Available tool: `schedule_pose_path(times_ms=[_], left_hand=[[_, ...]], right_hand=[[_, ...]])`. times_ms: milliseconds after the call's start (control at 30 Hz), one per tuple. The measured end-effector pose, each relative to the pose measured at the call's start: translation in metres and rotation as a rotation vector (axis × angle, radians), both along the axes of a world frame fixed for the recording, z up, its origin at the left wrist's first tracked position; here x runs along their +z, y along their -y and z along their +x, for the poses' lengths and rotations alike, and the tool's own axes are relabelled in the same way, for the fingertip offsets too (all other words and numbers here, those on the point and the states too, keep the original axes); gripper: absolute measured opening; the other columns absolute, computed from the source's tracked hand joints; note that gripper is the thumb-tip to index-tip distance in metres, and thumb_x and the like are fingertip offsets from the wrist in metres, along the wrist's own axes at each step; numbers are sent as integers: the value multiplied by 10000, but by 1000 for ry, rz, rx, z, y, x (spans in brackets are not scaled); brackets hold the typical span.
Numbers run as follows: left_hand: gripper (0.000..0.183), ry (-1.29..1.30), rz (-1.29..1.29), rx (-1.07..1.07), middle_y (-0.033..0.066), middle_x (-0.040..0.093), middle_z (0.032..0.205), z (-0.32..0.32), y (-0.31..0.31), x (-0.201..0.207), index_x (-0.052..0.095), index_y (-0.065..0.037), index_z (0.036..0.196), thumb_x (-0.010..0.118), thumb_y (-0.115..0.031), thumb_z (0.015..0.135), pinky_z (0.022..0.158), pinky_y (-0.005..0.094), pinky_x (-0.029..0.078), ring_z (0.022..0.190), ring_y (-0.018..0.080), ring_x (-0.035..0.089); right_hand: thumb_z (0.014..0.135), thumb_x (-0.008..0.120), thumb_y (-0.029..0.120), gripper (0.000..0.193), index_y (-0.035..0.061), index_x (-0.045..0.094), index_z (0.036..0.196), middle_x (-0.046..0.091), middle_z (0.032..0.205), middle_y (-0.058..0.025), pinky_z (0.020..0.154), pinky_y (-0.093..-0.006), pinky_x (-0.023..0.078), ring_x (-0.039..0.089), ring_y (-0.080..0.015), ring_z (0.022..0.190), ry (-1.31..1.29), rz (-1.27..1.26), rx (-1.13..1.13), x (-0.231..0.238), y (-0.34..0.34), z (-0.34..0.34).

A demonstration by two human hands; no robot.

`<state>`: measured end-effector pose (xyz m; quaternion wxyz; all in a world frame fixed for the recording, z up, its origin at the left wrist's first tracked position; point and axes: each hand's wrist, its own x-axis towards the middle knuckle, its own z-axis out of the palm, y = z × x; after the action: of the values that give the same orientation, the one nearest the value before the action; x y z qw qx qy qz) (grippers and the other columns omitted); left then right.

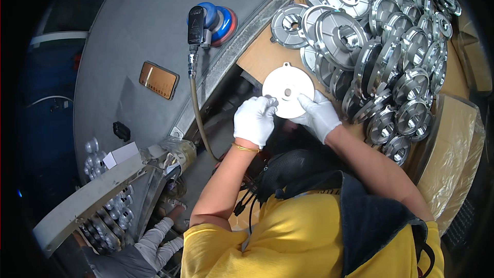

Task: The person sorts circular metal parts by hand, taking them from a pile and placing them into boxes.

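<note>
Both my hands wear white gloves and hold one round, flat metal disc (286, 86) with a small centre hole and a tab on its top rim. My left hand (254, 118) grips the disc's lower left edge. My right hand (320, 115) grips its lower right edge. The disc is held just above the near edge of a brown board (262, 54), left of a heap of several shiny cast metal covers (381, 51).
A blue pneumatic sander (212, 23) with a hose (198, 116) lies on the grey metal bench (134, 31), near an orange block (159, 80). More small metal parts (110, 211) sit lower left, beside another person's grey-gloved hand (154, 237). Plastic-wrapped cardboard (455, 149) stands at the right.
</note>
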<state>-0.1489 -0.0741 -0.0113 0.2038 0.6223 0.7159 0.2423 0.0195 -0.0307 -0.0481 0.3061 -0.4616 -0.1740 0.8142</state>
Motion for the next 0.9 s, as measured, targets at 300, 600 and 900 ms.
schedule_pose_path(times_ms=[300, 600, 900], left_hand=[[110, -84, 17, -63, 76, 658, 764, -10, -7, -6, 675, -112, 812, 698, -89, 707, 661, 357, 504, 736, 264, 633], [63, -122, 48, -233, 75, 646, 775, -12, -19, 3, 692, -144, 784, 682, -116, 728, 670, 373, 496, 734, 276, 615], [84, -61, -1, -10, 84, 645, 768, -17, -27, -11, 686, -106, 818, 693, -103, 735, 693, 348, 499, 773, 261, 627]], right_hand=[[920, 559, 109, 280, 54, 475, 1182, 568, 1151, -112, 781, -401, 565, 615, -240, 1018, -53, -36, -6, 2, 0, 0], [922, 550, 93, 278, 49, 471, 1184, 569, 1162, -120, 794, -421, 563, 609, -252, 1032, -78, -65, -17, 6, -3, 2], [926, 543, 94, 283, 31, 468, 1192, 569, 1165, -115, 783, -421, 572, 620, -243, 1010, -23, -33, -9, 6, -5, 2]])
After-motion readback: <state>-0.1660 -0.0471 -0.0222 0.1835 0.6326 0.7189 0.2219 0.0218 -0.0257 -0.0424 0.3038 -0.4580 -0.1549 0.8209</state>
